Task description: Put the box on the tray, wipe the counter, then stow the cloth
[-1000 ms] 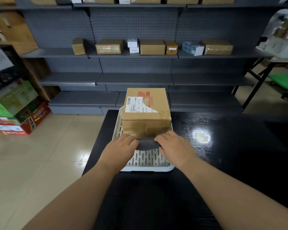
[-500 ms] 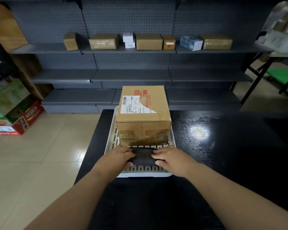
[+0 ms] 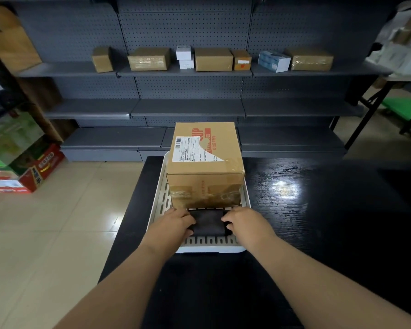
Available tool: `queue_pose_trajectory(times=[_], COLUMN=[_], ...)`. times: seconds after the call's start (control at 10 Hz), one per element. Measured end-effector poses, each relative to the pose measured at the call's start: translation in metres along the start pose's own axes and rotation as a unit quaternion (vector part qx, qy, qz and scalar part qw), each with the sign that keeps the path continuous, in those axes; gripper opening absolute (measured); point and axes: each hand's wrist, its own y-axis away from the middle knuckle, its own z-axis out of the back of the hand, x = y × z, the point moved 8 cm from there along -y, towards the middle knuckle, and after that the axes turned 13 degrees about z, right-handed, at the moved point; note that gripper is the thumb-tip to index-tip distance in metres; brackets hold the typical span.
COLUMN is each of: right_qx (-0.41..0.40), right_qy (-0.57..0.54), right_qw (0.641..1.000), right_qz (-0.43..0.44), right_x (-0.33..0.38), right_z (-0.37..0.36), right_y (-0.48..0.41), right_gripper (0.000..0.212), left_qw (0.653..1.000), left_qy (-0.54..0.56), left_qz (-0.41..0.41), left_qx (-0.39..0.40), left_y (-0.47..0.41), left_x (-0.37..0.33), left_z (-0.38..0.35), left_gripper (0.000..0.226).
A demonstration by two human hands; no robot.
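Note:
A brown cardboard box (image 3: 205, 162) with a white shipping label stands on the far part of a white slotted tray (image 3: 160, 203). The tray rests on a black counter (image 3: 306, 210). A folded dark cloth (image 3: 208, 222) lies flat on the tray's near part, just in front of the box. My left hand (image 3: 173, 224) presses on the cloth's left end and my right hand (image 3: 243, 222) on its right end, fingers curled over the edges.
Grey pegboard shelving (image 3: 188, 108) stands behind the counter, with several cardboard parcels (image 3: 212, 59) on an upper shelf. Stacked coloured cartons (image 3: 22, 167) sit on the tiled floor at left. A folding table (image 3: 394, 77) stands at right.
Both hands drew the cloth back from the box's base toward me and laid it flat on the tray's near part. The view has tilted slightly.

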Motion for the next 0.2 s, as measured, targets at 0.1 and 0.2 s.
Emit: queue_pose_trajectory(times=[0.1,0.2], right_qx=[0.002,-0.056], right_qy=[-0.001,-0.113], right_qw=[1.0,0.991], right_qz=[-0.01,-0.037], right_x=[0.006,0.006], right_z=[0.001,0.036], right_y=[0.002,0.015], right_gripper=[0.038,0.042], left_qw=[0.999,0.998], left_qy=[0.0,-0.002], left_qz=[0.016,0.023], left_qx=[0.029,0.055], left_y=[0.002,0.002], left_x=[0.002,0.002], left_z=[-0.002,0.009], left_gripper=[0.036,0.035])
